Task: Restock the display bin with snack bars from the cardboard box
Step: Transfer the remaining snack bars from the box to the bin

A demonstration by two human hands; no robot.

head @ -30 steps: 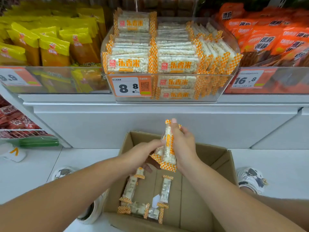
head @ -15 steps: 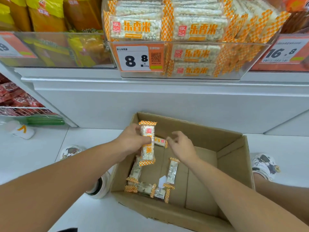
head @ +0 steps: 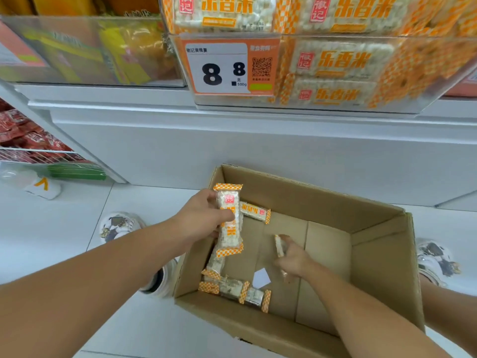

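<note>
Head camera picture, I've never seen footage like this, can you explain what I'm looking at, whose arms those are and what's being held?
This is one view from a camera worn on a person's head, looking down at their own bare arms; there is no machine. The left hand holds a snack bar upright above an open cardboard box on the floor. The right hand reaches inside the box, its grip closing on another bar. A few more bars lie on the box bottom. Above, on the shelf, is the clear display bin already stacked with the same bars, with a price tag.
</note>
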